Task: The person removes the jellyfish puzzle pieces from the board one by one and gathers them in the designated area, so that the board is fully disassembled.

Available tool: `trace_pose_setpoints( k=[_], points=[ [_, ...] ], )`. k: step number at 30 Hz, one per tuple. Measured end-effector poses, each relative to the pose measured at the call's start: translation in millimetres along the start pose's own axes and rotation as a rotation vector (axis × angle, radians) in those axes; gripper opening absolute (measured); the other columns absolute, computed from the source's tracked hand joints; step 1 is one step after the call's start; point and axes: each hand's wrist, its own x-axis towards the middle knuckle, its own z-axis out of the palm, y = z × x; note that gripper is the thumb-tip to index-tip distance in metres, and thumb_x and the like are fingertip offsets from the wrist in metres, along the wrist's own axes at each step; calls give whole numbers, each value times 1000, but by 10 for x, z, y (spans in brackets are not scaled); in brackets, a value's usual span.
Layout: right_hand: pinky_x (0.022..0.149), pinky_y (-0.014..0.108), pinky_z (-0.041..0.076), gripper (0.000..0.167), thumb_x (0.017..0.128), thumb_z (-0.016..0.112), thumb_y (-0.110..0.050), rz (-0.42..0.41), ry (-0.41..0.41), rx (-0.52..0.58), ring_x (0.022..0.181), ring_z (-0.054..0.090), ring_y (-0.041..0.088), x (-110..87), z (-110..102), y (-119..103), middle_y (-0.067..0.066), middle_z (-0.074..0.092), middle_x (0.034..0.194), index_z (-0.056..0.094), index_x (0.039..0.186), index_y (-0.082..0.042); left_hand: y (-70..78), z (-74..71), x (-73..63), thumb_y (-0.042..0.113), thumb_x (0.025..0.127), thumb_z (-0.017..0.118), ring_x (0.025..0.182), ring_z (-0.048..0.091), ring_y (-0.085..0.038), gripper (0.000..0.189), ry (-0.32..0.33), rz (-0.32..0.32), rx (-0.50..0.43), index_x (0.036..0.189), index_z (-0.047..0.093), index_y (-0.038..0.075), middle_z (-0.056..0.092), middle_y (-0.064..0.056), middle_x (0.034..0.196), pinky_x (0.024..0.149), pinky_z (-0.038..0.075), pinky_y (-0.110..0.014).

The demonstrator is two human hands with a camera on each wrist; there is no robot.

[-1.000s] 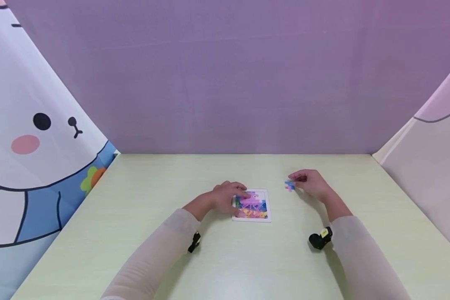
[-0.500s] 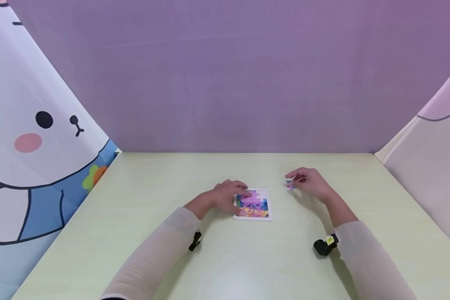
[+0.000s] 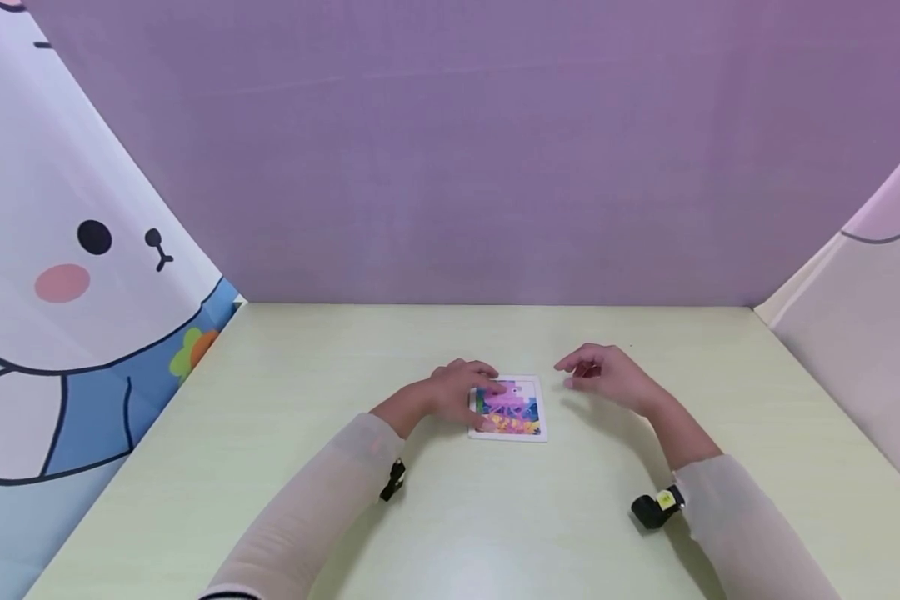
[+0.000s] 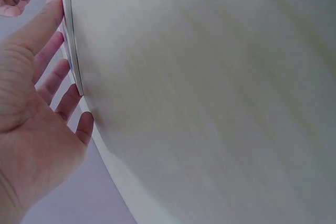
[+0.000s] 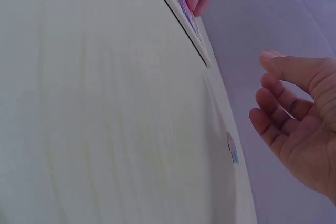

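Note:
In the head view a square picture puzzle [image 3: 521,408] in a white frame lies flat on the table, its bright picture pink, blue and yellow. A pale gap shows at its upper right. My left hand [image 3: 461,393] rests on its left side, fingers spread over the picture and thumb toward the lower edge. My right hand [image 3: 603,375] hovers to the right of the puzzle, fingers loosely bent. The right wrist view shows thumb and fingers apart with nothing visible between them. Beyond that hand a small puzzle piece [image 5: 232,148] sits on the table; the head view hides it.
The pale wooden table [image 3: 517,517] ends at a purple cloth backdrop [image 3: 465,167]. A cartoon-print cloth [image 3: 112,333] stands along the left side, and a pale cloth [image 3: 862,333] along the right. A black wrist camera [image 3: 654,510] hangs by the right sleeve.
My right hand has shifted slightly left and lower, its fingers parted. The loose blue and pink piece seen at its fingertips earlier is now out of the head view. My left hand stays on the puzzle.

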Motion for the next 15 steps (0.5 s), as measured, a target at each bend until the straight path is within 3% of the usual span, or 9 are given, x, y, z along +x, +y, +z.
trace_pose_setpoints(
  k=[15],
  points=[
    [75, 32, 49, 26, 87, 73, -6, -71, -93, -44, 84, 57, 21, 28, 183, -174, 6, 66, 97, 70, 112, -2, -9, -5, 0, 38, 84, 76, 135, 31, -23, 61, -3, -1, -5, 141, 55, 28, 37, 2, 151, 109, 26, -52]
  ],
)
